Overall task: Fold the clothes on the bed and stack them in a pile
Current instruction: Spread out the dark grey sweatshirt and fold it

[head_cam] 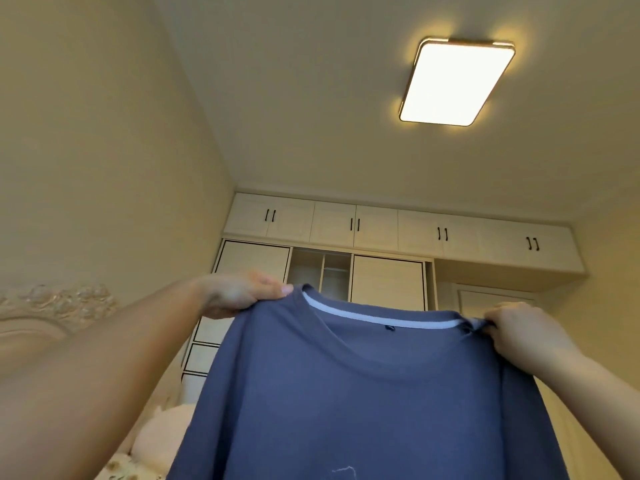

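A blue T-shirt [363, 403] with a white stripe along its neckline hangs spread in front of me, held up high. My left hand [239, 294] pinches its left shoulder. At the other shoulder, my right hand [523, 329] grips the cloth with curled fingers. The shirt's lower part runs out of the frame at the bottom. The bed is almost wholly hidden behind the shirt and my arms.
A cream wardrobe [381, 271] with upper cupboards fills the far wall, one section open. A lit ceiling lamp [457, 81] is overhead. A pale pillow or soft toy [162, 441] and patterned bedding show at the lower left. An ornate headboard [52, 313] is on the left wall.
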`<state>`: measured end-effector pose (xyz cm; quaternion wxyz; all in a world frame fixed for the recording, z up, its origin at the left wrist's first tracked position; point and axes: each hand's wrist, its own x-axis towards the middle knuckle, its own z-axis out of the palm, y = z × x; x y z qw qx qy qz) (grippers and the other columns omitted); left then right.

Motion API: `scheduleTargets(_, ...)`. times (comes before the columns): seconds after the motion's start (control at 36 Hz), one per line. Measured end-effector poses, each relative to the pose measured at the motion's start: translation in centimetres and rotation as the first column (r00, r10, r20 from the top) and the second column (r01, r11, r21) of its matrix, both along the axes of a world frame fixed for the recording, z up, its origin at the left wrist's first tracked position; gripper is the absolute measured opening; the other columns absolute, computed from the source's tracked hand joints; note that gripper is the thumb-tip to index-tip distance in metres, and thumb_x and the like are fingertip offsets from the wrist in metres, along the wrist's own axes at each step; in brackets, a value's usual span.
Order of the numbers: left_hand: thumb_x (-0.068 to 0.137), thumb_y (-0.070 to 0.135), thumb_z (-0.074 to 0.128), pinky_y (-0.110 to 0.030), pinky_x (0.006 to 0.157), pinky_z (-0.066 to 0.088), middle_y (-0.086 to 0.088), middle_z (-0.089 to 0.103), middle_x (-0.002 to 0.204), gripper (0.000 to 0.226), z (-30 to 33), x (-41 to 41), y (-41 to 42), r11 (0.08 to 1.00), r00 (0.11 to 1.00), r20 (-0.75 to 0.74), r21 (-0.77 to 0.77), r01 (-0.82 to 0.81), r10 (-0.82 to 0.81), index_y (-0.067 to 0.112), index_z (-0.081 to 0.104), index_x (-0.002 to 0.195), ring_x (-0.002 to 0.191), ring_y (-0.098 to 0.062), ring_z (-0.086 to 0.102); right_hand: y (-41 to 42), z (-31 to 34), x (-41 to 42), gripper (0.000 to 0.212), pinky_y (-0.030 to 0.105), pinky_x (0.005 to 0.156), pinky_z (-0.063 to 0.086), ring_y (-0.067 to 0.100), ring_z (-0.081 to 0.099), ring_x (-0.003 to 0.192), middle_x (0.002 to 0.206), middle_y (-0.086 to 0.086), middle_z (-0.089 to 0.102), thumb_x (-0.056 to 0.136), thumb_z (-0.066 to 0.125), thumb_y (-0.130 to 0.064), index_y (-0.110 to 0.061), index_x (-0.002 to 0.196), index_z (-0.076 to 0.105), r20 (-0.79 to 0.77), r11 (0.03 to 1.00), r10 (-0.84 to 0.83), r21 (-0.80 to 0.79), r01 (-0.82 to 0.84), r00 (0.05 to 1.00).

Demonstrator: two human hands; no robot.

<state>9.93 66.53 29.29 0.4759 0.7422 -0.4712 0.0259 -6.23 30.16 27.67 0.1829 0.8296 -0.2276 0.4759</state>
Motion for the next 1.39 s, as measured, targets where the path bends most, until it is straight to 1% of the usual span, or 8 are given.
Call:
scheduleTargets(0.25, 0.096, 0.035, 0.046, -0.028, 0.074, 0.037, -0.004, 0.064, 0.115, 0.028, -4.1, 0.4, -2.7, 0.425, 0.334, 0.798, 0.109, -0.899, 0.502, 0.024, 0.065, 0.114, 0.107, -0.027, 0.059, 3.5, -5.2, 2.1, 0.030, 0.026, 0.076, 0.045, 0.020, 0.061, 0.105, 0.116, 0.001, 0.063, 0.099, 0.036, -0.031, -0.021, 0.114, 0.061, -0.034, 0.914, -0.079, 0.396, 0.086, 0.996)
scheduleTargets(0.39, 0.090, 0.014, 0.055, -0.028, 0.080, 0.045, -0.007, 0.067, 0.112, 0.022, -7.3, 2.2, -3.9, 0.366, 0.418, 0.545, 0.208, -0.907, 0.727, 0.008, 0.066, 0.108, 0.110, -0.025, 0.062, 5.0, -8.7, 5.3, 0.030, 0.035, 0.039, 0.043, 0.033, 0.052, 0.038, 0.057, 0.024, 0.054, 0.097, 0.049, -0.007, 0.014, 0.076, 0.052, 0.548, -0.180, 0.015, 0.824, -0.537, 0.836)
scheduleTargets(0.44, 0.087, 0.019, 0.068, -0.019, 0.073, 0.045, 0.003, 0.072, 0.087, 0.010, -8.0, 3.0, -3.9, 0.398, 0.524, 0.176, 0.468, -0.789, 0.833, 0.008, 0.065, 0.088, 0.102, -0.012, 0.066, 5.3, -9.6, 5.7, 0.034, 0.026, 0.030, 0.039, 0.031, 0.043, 0.019, 0.060, 0.024, 0.048, 0.102, 0.038, -0.012, 0.014, 0.093, 0.058, 0.610, -0.298, 0.045, 0.764, -0.572, 0.791)
scheduleTargets(0.56, 0.097, 0.007, 0.051, -0.022, 0.023, 0.034, -0.008, 0.070, 0.069, 0.033, -8.8, 3.6, -2.9, 0.642, 0.569, -0.309, 0.472, -0.604, 0.762, -0.008, 0.051, 0.067, 0.038, -0.024, 0.061, 4.7, -9.7, 5.5, 0.026, 0.027, 0.044, 0.042, 0.035, 0.051, 0.050, 0.062, 0.022, 0.058, 0.094, 0.051, -0.001, 0.012, 0.071, 0.051, 0.538, -0.103, 0.062, 0.841, -0.531, 0.840)
scheduleTargets(0.72, 0.097, 0.022, 0.055, -0.019, 0.071, 0.050, -0.005, 0.072, 0.102, 0.027, -6.3, 0.4, -1.7, 0.499, 0.482, -0.135, 0.286, -0.818, 0.866, -0.002, 0.066, 0.101, 0.094, -0.018, 0.063, 6.0, -6.5, 2.5, 0.029, 0.035, 0.083, 0.045, 0.037, 0.058, 0.105, 0.115, 0.020, 0.063, 0.097, 0.043, -0.020, -0.009, 0.113, 0.065, 0.398, 0.667, 0.157, 0.632, -0.394, 0.904)
scheduleTargets(0.81, 0.091, 0.007, 0.050, -0.031, 0.085, 0.046, -0.013, 0.062, 0.119, 0.027, -5.2, -1.1, -0.3, 0.399, 0.388, 0.410, 0.063, -0.915, 0.826, 0.005, 0.063, 0.115, 0.110, -0.029, 0.060, 6.9, -4.1, 0.7, 0.029, 0.032, 0.077, 0.037, 0.038, 0.056, 0.106, 0.115, 0.019, 0.064, 0.097, 0.044, -0.018, -0.013, 0.115, 0.067, 0.483, 0.694, 0.204, 0.542, -0.474, 0.851)
scheduleTargets(1.06, 0.094, 0.007, 0.038, -0.034, 0.069, 0.040, -0.016, 0.063, 0.112, 0.029, 0.7, -6.2, 2.5, 0.423, 0.153, 0.468, -0.550, -0.721, 0.870, 0.013, 0.060, 0.112, 0.099, -0.035, 0.059, 11.1, 2.1, -4.1, 0.035, 0.039, 0.096, 0.036, 0.042, 0.047, 0.119, 0.124, 0.022, 0.060, 0.096, 0.044, -0.022, -0.015, 0.124, 0.063, 0.769, 0.619, 0.371, 0.213, -0.756, 0.520)
scheduleTargets(1.39, 0.081, 0.070, 0.045, -0.031, 0.114, -0.009, -0.013, -0.013, 0.159, 0.108, -3.3, -3.3, 0.4, 0.500, 0.176, 0.512, -0.611, -0.614, 0.841, 0.009, -0.009, 0.151, 0.144, -0.024, -0.009, 10.8, -1.9, 1.1, 0.099, 0.073, 0.104, 0.011, 0.019, 0.001, 0.145, 0.156, -0.005, 0.018, 0.080, 0.047, -0.069, -0.030, 0.150, -0.011, 0.455, 0.888, 0.344, 0.126, -0.442, 0.821)
